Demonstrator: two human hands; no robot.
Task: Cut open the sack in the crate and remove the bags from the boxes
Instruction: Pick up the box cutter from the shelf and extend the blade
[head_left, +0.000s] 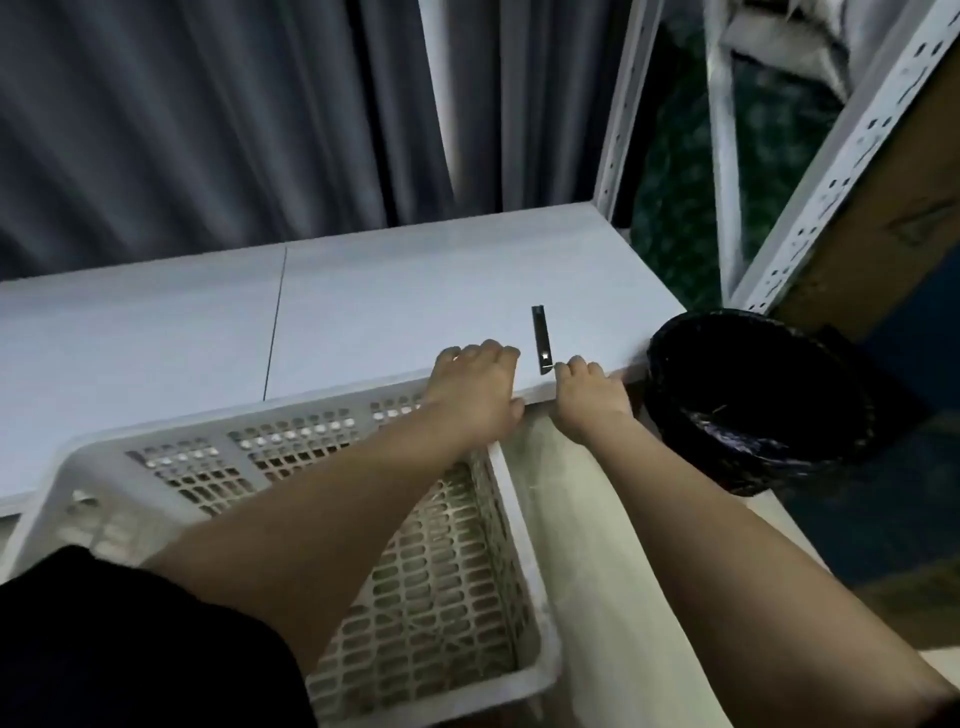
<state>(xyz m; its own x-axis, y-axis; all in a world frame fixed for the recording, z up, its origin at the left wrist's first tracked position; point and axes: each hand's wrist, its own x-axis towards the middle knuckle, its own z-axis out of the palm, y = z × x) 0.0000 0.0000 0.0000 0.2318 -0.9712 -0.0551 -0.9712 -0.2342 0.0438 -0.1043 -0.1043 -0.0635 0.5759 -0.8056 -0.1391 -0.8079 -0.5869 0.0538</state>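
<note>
The right hand (589, 397) rests at the near edge of the desk (363, 312), its fingers (576, 366) loosely curled and holding nothing, the foremost fingertip touching or all but touching the near end of the cutter (540, 339); contact cannot be confirmed. The cutter is a slim dark tool lying flat on the desk, its long axis running away from the person, nearly straight front to back, with the near end just left of the right fingertips. The left hand (475, 387) lies palm down just to the left of the cutter, fingers straight and together on the desk surface, gripping nothing, with a narrow gap between it and the tool. The right hand is judged the nearer and better placed for the pick-up: a short reach forward and slightly left along the tool's length should bring the fingers over the handle. Below the desk edge stands the white perforated crate (415, 571); no sack is visible inside it. A black basket (753, 405) sits to the right, apart from both hands.
</note>
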